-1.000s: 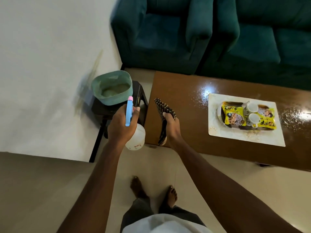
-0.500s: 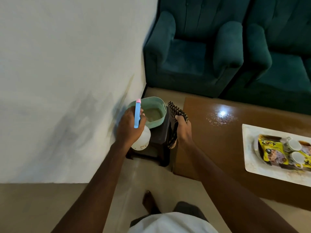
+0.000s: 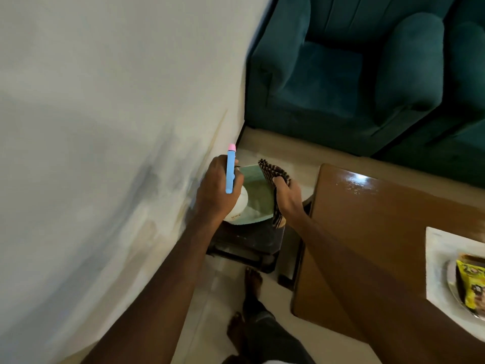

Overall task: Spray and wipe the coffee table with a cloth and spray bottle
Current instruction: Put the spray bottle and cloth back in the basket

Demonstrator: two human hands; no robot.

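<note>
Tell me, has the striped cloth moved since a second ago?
Yes. The cloth went left, off the coffee table to over the green basin.

- The left hand wraps the spray bottle, so only its blue head, pink tip and a bulge of white body show. The red print low on the bottle is too small to read.
- The right hand covers the middle of the striped cloth; its ends poke out above and below.
- The green basin at frame centre is half masked by both hands, and it hides most of the top of the dark stool.
- At the right edge the white mat, plate and yellow packet are cut off; the packet's lettering is a blur.
- The coffee table runs out of frame on the right.
</note>
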